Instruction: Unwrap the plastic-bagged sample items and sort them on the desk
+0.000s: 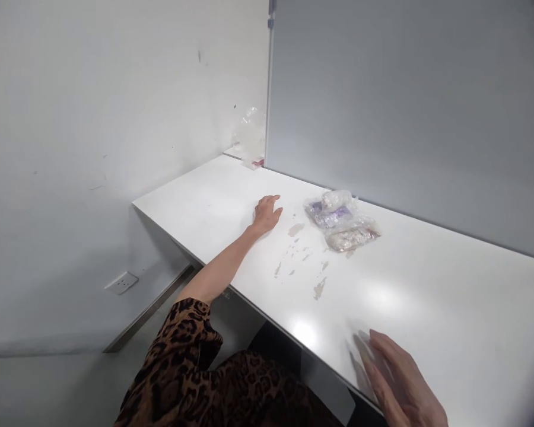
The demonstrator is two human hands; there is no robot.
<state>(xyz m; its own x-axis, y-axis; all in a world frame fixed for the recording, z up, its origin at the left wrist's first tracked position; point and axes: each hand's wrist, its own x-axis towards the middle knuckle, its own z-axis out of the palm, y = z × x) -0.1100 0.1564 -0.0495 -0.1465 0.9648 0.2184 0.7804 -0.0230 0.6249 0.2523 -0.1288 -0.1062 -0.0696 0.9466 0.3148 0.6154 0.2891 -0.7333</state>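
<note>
My left hand rests on the white table, its thumb and fingers apart and slightly bent, with nothing in it. To its right, a few grey smudges or wet-looking patches mark the tabletop. Beyond those lie clear plastic-wrapped packages: a whitish roll-shaped one, a flat purple one partly under it, and a pale lumpy one in front. What they contain is unclear. Over the table's near edge at the lower right, my right hand holds its fingers stretched out, apart from any object.
A white tabletop runs along a grey partition. In the far corner, a crumpled clear plastic bag sits against the white wall. A wall outlet is below the table at the left.
</note>
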